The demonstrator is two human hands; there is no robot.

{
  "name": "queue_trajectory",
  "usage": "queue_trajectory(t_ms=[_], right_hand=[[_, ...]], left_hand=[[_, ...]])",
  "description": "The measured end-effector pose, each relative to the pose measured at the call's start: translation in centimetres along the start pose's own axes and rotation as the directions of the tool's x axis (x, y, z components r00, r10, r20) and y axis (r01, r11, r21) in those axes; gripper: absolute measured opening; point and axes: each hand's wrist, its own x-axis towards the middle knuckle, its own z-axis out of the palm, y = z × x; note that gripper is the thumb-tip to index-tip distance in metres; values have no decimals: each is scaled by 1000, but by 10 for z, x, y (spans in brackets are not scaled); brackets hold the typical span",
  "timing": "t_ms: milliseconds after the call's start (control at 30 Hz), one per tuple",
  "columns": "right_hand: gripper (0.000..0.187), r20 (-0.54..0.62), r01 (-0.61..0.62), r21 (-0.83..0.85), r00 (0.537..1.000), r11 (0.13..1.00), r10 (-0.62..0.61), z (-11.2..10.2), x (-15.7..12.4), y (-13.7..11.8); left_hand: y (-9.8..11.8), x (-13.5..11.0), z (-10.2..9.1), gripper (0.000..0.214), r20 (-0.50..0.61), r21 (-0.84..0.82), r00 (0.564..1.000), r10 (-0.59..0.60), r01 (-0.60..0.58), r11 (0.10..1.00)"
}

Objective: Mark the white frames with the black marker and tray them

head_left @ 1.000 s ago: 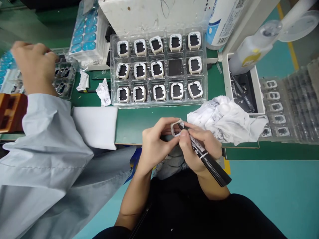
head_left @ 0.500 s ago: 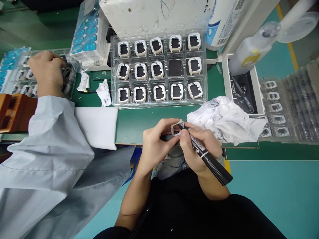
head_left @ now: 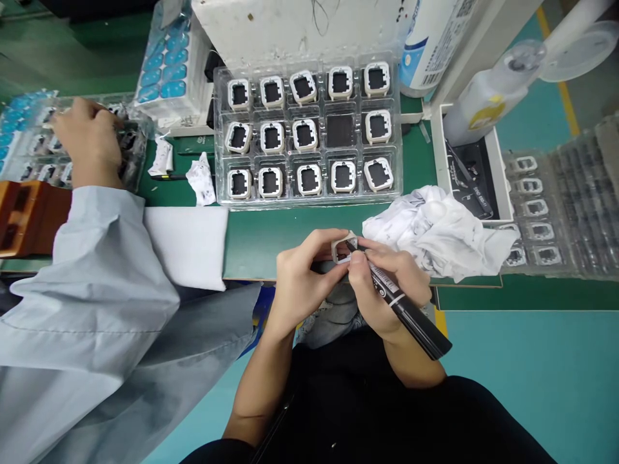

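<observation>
Close to the body, just past the near edge of the green desk, the person's left hand pinches a small white square frame by its outer rim, thumb below and fingers curled over the top; gripped at the edges like this, its open face stays turned up and uncovered. The right hand is closed round a black marker pen in a writing grip, low on the barrel near the nib, and the tip rests on the frame's upper corner; the two hands touch, which seems to steady the tip.

Beyond the hands lies a clear blister tray with three rows of pockets, each holding a like white frame lying flat, apart from one bare pocket in the middle row; the separate pockets hold the parts apart from one another. A crumpled white cloth sits just beside the right hand, within easy reach; behind it stand an open white box and a bottle with a yellow label, and more trays are stacked at the far right.

At the left, a co-worker in a pale blue sleeve has a hand on another tray of parts, well apart from the person's own hands; a white pad lies between them.
</observation>
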Motion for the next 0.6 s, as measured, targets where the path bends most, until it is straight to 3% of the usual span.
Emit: queue_trajectory(t_ms=[333, 600], right_hand=[[25, -68, 15, 50, 998, 999, -12, 1, -5, 1], [31, -44, -16, 50, 999, 999, 19, 0, -6, 1]], left_hand=[[1, 2, 1, 50, -24, -61, 1000, -11, 9, 998], [1, 1, 0, 45, -13, -52, 1000, 7, -8, 999]])
